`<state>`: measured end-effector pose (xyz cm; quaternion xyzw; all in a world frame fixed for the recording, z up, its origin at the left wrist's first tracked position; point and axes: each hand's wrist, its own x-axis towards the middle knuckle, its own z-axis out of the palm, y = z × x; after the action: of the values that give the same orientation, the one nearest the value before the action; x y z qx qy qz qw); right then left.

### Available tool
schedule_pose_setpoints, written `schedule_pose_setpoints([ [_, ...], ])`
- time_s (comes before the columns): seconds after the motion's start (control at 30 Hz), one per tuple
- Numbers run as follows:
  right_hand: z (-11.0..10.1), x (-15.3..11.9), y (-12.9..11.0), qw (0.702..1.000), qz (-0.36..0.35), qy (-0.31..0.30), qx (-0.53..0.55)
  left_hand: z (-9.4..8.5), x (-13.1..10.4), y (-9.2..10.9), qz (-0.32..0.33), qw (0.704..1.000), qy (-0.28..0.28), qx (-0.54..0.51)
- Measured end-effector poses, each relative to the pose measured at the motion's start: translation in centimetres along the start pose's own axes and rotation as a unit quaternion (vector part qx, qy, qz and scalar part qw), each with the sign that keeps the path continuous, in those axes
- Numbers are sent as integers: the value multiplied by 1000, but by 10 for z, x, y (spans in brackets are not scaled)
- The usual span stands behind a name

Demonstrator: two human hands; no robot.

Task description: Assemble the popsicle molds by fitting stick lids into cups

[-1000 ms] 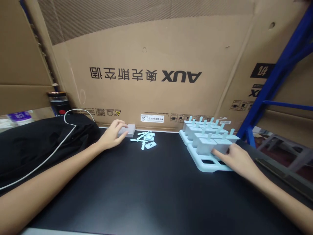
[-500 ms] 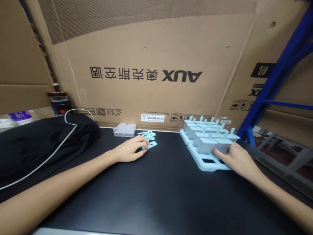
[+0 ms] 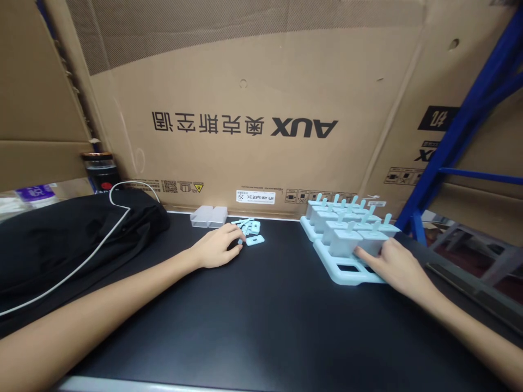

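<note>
My left hand [image 3: 218, 246] is closed at the pile of light blue parts, with a small rounded end that looks like a popsicle stick [image 3: 240, 242] between thumb and fingertips. Just right of the fingertips lies a flat lid with a slot [image 3: 255, 240]. Behind it are more loose sticks and lids [image 3: 250, 226]. On the right, my right hand [image 3: 398, 264] grips the front right popsicle mould [image 3: 372, 243], thumb on its front face; its other fingers are mostly hidden. Several capped moulds with sticks upright stand in the light blue rack [image 3: 333, 267], whose front openings hold no moulds.
Two translucent moulds [image 3: 208, 216] lie at the back, left of the pile. A black cloth bag [image 3: 81, 234] with a white cable [image 3: 77, 272] covers the left side. A dark jar [image 3: 100, 171] stands behind it. Cardboard [image 3: 245, 158] walls the back; a blue metal frame [image 3: 445, 147] rises at right.
My left hand has drawn slightly back and left from the slotted lid, which now shows fully on the table. My right hand and the rack have stayed in place.
</note>
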<state>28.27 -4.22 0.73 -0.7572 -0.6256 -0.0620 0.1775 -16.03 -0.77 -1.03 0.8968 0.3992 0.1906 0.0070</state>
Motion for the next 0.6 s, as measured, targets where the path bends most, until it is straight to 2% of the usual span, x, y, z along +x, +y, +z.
schedule_pose_setpoints([
  [0.23, -2, 1, -2, 1000, 2, 16, 16, 2, 2, -5, 93, 996, -18, 3],
  [0.4, -5, 1, -3, 999, 27, 5, 43, 3, 3, -8, 83, 996, -26, 2],
  [0.6, -22, 1, -2, 987, 90, 71, 109, 4, 3, -9, 75, 997, -23, 5],
])
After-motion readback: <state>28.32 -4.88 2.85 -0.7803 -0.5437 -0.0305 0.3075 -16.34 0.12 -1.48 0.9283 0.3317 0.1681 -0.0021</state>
